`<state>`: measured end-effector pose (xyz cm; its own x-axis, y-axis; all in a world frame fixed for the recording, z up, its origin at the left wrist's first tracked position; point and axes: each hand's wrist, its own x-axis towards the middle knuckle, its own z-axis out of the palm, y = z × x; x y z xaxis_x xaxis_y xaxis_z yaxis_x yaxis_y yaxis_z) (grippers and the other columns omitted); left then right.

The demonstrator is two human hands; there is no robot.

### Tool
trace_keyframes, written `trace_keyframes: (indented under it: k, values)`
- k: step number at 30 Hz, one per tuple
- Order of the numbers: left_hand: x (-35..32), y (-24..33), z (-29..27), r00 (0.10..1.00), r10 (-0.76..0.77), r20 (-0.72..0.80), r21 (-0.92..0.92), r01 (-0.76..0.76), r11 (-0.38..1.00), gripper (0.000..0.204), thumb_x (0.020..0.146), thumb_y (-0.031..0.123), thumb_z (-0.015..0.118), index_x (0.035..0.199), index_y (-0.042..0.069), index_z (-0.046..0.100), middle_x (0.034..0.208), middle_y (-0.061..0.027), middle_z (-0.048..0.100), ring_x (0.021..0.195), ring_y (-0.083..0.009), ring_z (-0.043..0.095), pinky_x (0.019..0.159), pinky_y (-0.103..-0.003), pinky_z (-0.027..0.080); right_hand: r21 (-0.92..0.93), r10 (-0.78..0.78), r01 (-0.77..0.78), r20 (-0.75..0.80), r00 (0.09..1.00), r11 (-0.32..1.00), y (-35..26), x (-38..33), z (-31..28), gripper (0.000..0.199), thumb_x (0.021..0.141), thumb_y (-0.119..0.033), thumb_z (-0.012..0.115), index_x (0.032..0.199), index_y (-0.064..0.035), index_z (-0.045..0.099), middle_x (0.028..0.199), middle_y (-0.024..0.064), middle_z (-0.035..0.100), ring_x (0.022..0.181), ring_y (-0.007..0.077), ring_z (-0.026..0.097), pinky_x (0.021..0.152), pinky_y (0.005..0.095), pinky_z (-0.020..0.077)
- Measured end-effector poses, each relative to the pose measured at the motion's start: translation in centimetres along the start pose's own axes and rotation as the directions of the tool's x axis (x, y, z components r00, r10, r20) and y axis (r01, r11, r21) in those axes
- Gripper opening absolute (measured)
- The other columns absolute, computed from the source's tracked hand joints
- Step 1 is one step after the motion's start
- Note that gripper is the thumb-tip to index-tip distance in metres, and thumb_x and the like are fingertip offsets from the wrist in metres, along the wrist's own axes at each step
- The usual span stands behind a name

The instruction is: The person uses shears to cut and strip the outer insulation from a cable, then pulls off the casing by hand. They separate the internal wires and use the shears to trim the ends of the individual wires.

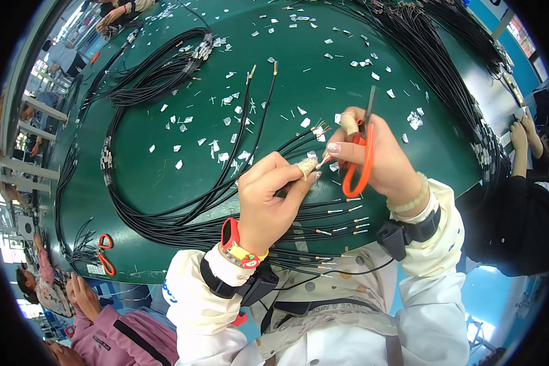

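Note:
My left hand [268, 195] pinches the taped end of a black cable [307, 166] between thumb and fingers, just above the green table [165, 183]. My right hand [372, 152] holds orange-handled scissors [361, 160], their dark blades pointing up and away. Its thumb and forefinger meet my left fingertips at the cable end. A bundle of black cables [183, 213] with bare metal tips runs under both hands and loops to the far left.
White tape scraps [238, 116] litter the table. A second pair of orange scissors [105, 253] lies at the near left edge. More black cable bundles [445, 67] fan along the right side. Other people sit at the left, lower left and right [521, 183].

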<state>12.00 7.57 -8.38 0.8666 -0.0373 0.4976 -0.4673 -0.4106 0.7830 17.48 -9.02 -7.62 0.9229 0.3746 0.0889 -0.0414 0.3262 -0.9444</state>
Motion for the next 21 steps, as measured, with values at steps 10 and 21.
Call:
trace_keyframes:
  k: [10, 21]
  values:
    - [-0.2, -0.2, -0.5, 0.999, 0.023, 0.031, -0.015, -0.023, 1.000, 0.015, 0.067, -0.004, 0.067, 0.082, 0.000, 0.063, 0.062, -0.0026, 0.049, 0.054, -0.0099, 0.041, 0.047, -0.021, 0.030, 0.245, 0.188, -0.229, 0.178, 0.966, 0.942, 0.7, 0.4, -0.5, 0.028, 0.075, -0.003, 0.064, 0.077, -0.0115, 0.037, 0.071, 0.0037, 0.055, 0.067, 0.0116, 0.054, 0.061, 0.0226, 0.0420]
    - [-0.4, -0.4, -0.4, 0.999, -0.030, 0.022, -0.142, 0.033, 0.989, 0.010, 0.070, -0.005, 0.065, 0.078, -0.003, 0.060, 0.065, -0.0040, 0.051, 0.057, -0.0106, 0.045, 0.049, -0.021, 0.034, 0.135, -0.054, 0.053, 0.005, 0.999, 0.989, 0.8, 0.2, 0.9, 0.028, 0.076, -0.001, 0.062, 0.076, -0.0109, 0.035, 0.076, 0.0085, 0.059, 0.072, 0.0124, 0.056, 0.066, 0.0235, 0.0445]
